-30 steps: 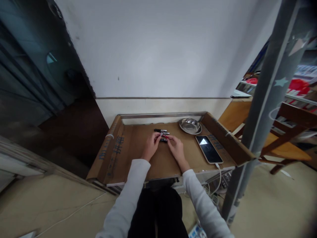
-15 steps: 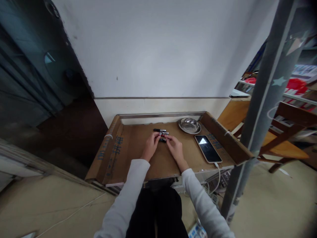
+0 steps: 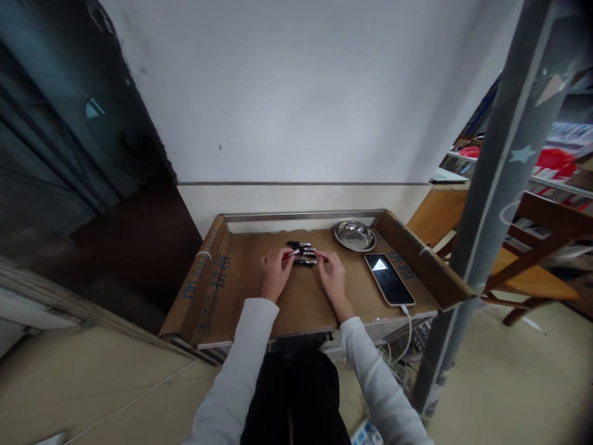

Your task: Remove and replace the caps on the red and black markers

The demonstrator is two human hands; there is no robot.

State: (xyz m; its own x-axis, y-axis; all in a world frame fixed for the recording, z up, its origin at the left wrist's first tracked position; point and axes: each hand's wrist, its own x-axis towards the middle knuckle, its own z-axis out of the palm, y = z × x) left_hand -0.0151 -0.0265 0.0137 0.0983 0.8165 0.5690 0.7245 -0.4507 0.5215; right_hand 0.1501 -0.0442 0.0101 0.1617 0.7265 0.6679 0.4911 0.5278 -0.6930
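Pale-tipped red piece (image 3: 290,254), left hand (image 3: 276,272), 2nd red bit (image 3: 320,253), right hand (image 3: 332,274)

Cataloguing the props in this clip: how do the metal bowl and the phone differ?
The metal bowl is round; the phone is a rounded rectangle. The metal bowl is shiny silver, while the phone has a dark face with a pale edge. A white cable is plugged into the phone; the metal bowl has none. Both rest on brown cardboard.

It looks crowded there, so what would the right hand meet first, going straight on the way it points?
Probably the dark pens lying just ahead of the right hand, though its height is unclear; it might pass over them.
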